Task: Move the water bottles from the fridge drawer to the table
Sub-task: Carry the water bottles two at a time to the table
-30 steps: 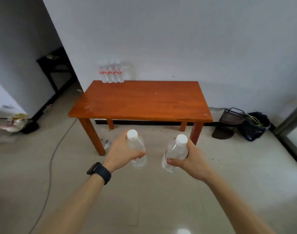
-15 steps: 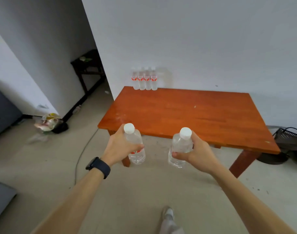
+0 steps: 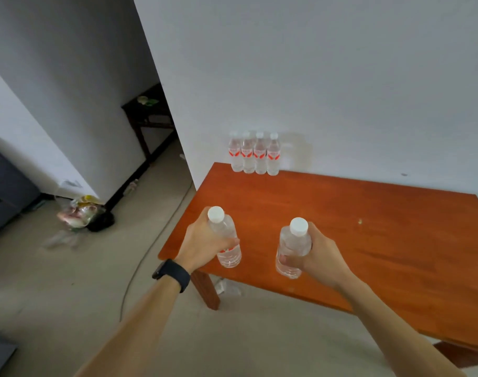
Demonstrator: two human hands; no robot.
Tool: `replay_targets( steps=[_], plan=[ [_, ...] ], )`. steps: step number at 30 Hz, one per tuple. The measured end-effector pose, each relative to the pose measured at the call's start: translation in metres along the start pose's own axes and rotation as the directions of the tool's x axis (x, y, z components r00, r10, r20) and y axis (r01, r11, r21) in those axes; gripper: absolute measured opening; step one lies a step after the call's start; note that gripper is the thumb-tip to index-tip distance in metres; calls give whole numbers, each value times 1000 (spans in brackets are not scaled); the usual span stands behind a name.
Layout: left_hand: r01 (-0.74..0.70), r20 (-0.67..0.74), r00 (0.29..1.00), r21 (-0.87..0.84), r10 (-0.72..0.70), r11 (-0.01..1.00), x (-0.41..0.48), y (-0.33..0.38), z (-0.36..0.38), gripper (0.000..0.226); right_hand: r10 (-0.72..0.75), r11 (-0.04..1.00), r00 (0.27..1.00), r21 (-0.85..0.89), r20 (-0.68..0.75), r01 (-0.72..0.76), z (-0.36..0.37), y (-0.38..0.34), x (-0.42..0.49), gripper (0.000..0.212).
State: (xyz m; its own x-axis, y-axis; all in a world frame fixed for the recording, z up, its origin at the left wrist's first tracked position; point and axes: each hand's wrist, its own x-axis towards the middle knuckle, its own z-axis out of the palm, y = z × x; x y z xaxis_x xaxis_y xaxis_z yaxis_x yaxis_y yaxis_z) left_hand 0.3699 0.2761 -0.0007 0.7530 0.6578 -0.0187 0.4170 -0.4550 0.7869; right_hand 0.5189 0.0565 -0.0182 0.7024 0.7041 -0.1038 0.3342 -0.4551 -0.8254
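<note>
Each hand's grip is clenched around a clear bottle, left hand (image 3: 202, 244) on the left bottle (image 3: 224, 238), right hand (image 3: 320, 253) on the right bottle (image 3: 293, 247), over the table (image 3: 368, 235) edge, with four bottles (image 3: 255, 153) standing at 12 o'clock.

1. The wooden table (image 3: 341, 221) has a wide bare top across its middle and right side.
2. Four water bottles (image 3: 254, 153) stand in a tight row at the back left edge, touching the white wall (image 3: 314, 77).
3. The wall closes off the table's far side.
4. A cable (image 3: 150, 248) trails across the floor just left of the table.
</note>
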Motion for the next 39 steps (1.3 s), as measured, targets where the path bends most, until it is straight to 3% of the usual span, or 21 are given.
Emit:
replay_targets(
  steps=[4,11,16,20,23,39],
  plan=[
    [-8,25,1000,10,7,1000,81,-25,-4,62,17,999,999,-37,31,-16,15,-4,76,72],
    [36,124,992,11,-37,999,230,-86,-2,58,132,991,991,-6,39,-131,60,0,208,51],
    [79,210,974,17,-80,997,308,-124,3,64,246,969,967,-41,70,-244,93,-2,289,60],
    [89,257,962,18,-91,996,367,-144,9,65,268,959,963,-101,8,-266,114,1,346,55],
    [77,290,954,11,-76,997,403,-148,15,64,299,949,954,-96,-30,-300,121,3,379,64],
    [-32,334,942,34,19,999,545,-140,50,62,206,974,976,-77,-74,-211,108,15,542,60]
  ],
)
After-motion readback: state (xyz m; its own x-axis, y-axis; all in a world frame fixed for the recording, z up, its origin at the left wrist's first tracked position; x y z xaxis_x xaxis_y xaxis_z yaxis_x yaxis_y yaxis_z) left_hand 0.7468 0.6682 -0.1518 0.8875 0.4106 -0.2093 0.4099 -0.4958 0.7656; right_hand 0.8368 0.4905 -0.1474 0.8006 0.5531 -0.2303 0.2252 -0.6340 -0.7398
